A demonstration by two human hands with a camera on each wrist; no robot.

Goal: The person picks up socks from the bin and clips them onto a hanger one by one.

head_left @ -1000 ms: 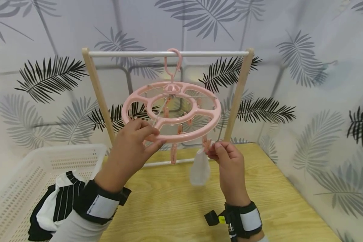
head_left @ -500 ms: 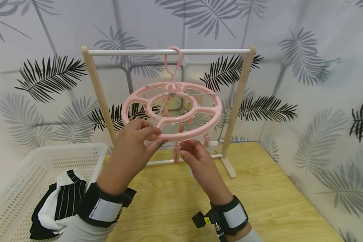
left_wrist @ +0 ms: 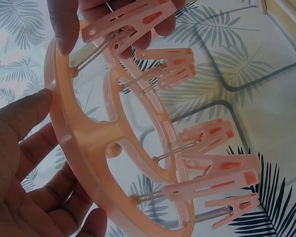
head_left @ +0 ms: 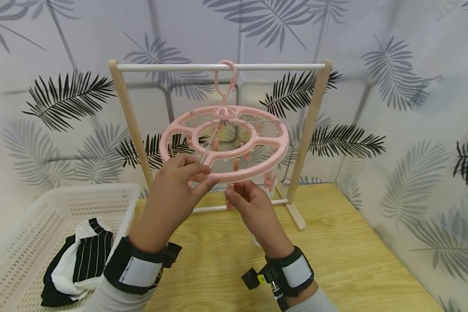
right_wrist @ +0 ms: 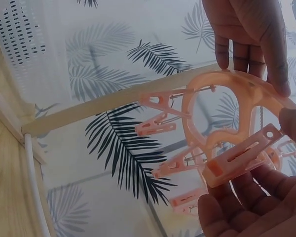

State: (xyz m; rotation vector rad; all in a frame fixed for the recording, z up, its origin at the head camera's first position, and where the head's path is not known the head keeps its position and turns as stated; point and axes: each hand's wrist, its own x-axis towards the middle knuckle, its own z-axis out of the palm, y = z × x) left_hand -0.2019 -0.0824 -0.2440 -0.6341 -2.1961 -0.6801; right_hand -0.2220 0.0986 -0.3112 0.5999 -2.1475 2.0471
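Observation:
A round pink clip hanger (head_left: 253,173) hangs by its hook from a rack's white bar. At its front left rim my left hand (head_left: 171,195) grips the ring between thumb and fingers. My right hand (head_left: 253,208), just under the front rim, pinches the upper end of a pink clothespin (right_wrist: 241,153) with thumb and fingers. That clothespin's tip has nothing in it. Other clothespins (left_wrist: 212,177) dangle from the ring. A white sock-like cloth (head_left: 272,193) hangs at the right clothespin (head_left: 269,178), mostly hidden behind my right hand.
A white perforated basket (head_left: 113,190) stands at the left with black-and-white striped socks (head_left: 87,255) in it. The rack has wooden side posts (head_left: 312,125) and a low white crossbar (head_left: 210,209). A wood-grain table (head_left: 347,260) lies below; a leaf-print curtain hangs behind.
My right hand has let go at the right clothespin with the white cloth and moved left to the front clothespin, which it now pinches. The left hand keeps its grip on the rim.

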